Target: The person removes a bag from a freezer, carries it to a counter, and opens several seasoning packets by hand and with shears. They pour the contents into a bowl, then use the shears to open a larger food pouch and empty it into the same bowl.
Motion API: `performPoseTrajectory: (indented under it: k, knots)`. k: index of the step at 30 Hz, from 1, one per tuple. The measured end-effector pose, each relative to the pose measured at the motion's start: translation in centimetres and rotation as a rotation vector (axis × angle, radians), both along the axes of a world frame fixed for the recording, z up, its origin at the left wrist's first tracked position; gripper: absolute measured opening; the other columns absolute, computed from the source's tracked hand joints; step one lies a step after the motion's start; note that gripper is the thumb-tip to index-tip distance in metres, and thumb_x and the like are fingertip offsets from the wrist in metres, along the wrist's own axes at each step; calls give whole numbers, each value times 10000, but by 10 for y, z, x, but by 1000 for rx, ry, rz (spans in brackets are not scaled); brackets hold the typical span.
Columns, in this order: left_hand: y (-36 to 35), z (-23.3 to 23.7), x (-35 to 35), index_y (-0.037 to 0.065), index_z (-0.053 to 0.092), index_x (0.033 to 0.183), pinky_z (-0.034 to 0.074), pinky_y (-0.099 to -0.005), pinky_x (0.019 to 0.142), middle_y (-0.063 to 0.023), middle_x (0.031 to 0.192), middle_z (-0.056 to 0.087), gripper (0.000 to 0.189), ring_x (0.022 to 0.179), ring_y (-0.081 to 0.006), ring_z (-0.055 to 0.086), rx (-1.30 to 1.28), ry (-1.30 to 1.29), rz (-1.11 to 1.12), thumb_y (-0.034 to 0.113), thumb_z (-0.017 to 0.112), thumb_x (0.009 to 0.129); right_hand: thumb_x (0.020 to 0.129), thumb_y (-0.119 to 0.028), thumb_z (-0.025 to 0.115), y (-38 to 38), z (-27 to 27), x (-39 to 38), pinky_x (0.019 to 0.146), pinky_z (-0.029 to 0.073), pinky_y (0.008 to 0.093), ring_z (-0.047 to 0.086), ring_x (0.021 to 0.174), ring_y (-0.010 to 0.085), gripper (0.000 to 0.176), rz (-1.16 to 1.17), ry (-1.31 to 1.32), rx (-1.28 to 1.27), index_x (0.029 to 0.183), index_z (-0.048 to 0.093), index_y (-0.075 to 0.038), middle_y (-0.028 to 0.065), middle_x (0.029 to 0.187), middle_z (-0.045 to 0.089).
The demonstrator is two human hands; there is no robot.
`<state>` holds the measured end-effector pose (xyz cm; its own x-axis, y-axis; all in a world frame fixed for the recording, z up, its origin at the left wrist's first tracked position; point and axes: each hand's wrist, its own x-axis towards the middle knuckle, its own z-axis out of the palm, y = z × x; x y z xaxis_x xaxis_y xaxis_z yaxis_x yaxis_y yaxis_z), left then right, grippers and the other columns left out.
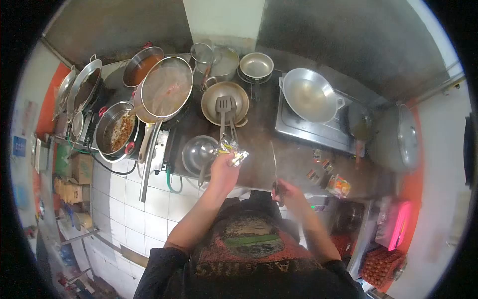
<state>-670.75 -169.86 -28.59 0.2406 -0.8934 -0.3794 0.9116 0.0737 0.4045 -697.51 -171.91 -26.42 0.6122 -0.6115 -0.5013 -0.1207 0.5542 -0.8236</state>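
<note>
My left hand [225,172] is closed around shiny silver-and-yellow foil packets [238,153], held over the counter's front edge. In my right hand [289,194] is a knife [275,162], gripped by its dark handle with the thin blade pointing away from me. Blade and packets are apart. Just left of the packets sits a metal bowl or small pan [196,153]. Beyond them, a wok [209,112] holds a slotted spatula [224,105] and another utensil. Right of the knife, a colourful packet [338,185] and several small sachets [318,169] lie on the counter.
A large wok with liquid [308,97] stands on the steel stove [308,133]. A tall lidded pot [396,139] is at the right. On the left, a strainer [167,89] rests over a pan, its long handle [151,162] jutting past the counter edge. Steam hangs over the counter.
</note>
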Motion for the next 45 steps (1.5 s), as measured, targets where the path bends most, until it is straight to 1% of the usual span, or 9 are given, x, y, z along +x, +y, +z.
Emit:
performPoseTrajectory:
  k: [5,8,11,14,20,23,35,41,45]
  knots:
    - [4,2,5,37,521,1156,348,-416,1049,-79,1147,593,317,1103,-232,540,-6,-12,9,72,530,840,800,-150,753,9,32,29,887,443,274,552,1003,155,610,177,250,-567,1350,506,-54,73,1104,576]
    - [6,8,6,24,533,1127,366,-418,1034,-83,1118,602,293,1088,-234,549,29,5,32,67,531,837,789,-176,766,7,39,44,875,448,272,558,1006,166,594,226,319,-598,1314,526,-36,85,1101,578]
    - [8,4,6,13,539,1098,397,-397,1003,-87,1088,608,268,1062,-219,562,12,-31,43,56,532,834,797,-152,759,7,34,59,874,456,274,563,1010,156,561,201,335,-615,1292,534,-15,84,1129,581]
    - [13,8,5,9,545,1075,425,-375,967,-85,1058,612,240,1022,-203,578,-44,-41,19,46,530,838,811,-109,747,8,-6,63,867,460,268,566,1004,138,524,86,155,-412,1281,539,-4,67,1149,582]
    - [16,1,8,18,542,1068,452,-355,917,-69,1028,613,207,978,-174,587,-56,-78,19,39,523,862,833,-88,738,9,9,72,852,454,239,557,995,101,488,124,249,-507,1269,545,18,44,1127,585]
    - [18,11,8,21,531,1081,456,-337,895,-65,1032,609,209,970,-168,587,-45,-150,-23,44,532,873,839,-98,738,12,-1,73,824,459,228,562,957,88,480,29,81,-387,1264,549,17,30,1086,599]
    - [18,5,4,53,481,1109,444,-349,871,-61,1064,585,242,988,-177,577,88,-225,-24,73,549,877,841,-103,741,11,25,73,703,460,202,549,799,40,426,64,226,-367,1227,595,1,-37,919,632]
    - [15,-5,-3,44,478,1111,457,-335,861,-64,1069,586,248,966,-180,586,78,-306,-105,52,558,876,840,-129,746,11,2,62,695,453,192,549,792,39,429,13,197,-365,1221,601,2,-27,919,641]
    - [15,-7,-10,29,495,1105,468,-337,851,-68,1049,602,248,948,-179,591,91,-200,-112,39,569,869,835,-154,754,9,-7,57,701,456,202,549,790,42,425,-4,149,-356,1202,609,3,-23,916,644]
